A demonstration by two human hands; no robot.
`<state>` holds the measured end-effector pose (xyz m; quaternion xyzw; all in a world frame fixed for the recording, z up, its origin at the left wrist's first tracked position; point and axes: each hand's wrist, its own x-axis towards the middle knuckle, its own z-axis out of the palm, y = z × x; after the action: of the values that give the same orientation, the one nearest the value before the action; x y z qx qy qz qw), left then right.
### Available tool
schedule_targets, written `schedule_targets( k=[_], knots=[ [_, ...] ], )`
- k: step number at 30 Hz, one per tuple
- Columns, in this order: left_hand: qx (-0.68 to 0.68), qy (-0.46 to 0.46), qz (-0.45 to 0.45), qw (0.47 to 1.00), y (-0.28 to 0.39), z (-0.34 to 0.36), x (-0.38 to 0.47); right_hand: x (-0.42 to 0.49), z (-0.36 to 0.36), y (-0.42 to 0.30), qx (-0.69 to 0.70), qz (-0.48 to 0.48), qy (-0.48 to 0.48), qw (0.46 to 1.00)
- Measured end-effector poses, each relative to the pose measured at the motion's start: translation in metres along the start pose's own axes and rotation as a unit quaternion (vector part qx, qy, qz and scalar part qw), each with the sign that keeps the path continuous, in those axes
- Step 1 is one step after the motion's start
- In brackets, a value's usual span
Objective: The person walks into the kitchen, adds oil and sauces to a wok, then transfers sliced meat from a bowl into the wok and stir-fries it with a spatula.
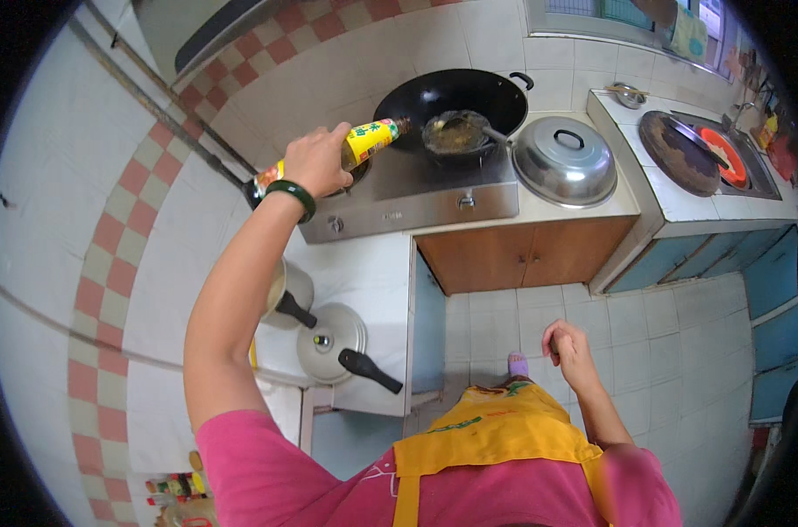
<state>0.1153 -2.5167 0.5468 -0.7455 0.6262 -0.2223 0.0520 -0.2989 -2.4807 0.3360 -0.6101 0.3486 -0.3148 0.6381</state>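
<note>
My left hand grips a sauce bottle with a yellow label, tilted so its neck is at the left side of a black wok. Whether anything flows from the mouth cannot be made out. Brown liquid pools in the wok, which sits on a steel gas stove. A metal utensil's handle leans on the wok's near right side, its head in the liquid. Low on my right, my right hand hangs above the floor, fingers curled, with nothing visible in it.
Right of the wok rests a domed metal lid. Farther right are a round chopping board with a cleaver, an orange basin and a sink. A pressure cooker lid and a pot lie below my left forearm.
</note>
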Motion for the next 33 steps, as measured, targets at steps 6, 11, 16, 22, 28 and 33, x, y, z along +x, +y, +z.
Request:
schedule_targets(
  k=[6, 11, 16, 22, 28, 33],
  knots=[
    [0.217, -0.044, 0.061, 0.973, 0.033, 0.054, 0.147, 0.050, -0.072, 0.004, -0.077, -0.012, 0.067, 0.995],
    [0.166, -0.050, 0.031, 0.984, 0.047, 0.101, 0.213, 0.071, -0.118, 0.010, -0.127, 0.051, 0.114, 0.984],
    [0.227, -0.173, 0.036, 0.958, 0.069, 0.138, 0.234, 0.089, -0.142, 0.024, -0.131, 0.032, 0.127, 0.983],
    [0.251, -0.143, 0.036, 0.957, 0.056, 0.145, 0.261, 0.105, -0.161, 0.027, -0.134, 0.064, 0.137, 0.979],
    [0.232, -0.160, -0.014, 0.959, 0.070, 0.169, 0.252, 0.121, -0.167, 0.029, -0.140, 0.058, 0.129, 0.980],
    [0.202, -0.142, 0.003, 0.969, 0.057, 0.144, 0.261, 0.134, -0.175, 0.027, -0.150, 0.062, 0.125, 0.979]
  ],
)
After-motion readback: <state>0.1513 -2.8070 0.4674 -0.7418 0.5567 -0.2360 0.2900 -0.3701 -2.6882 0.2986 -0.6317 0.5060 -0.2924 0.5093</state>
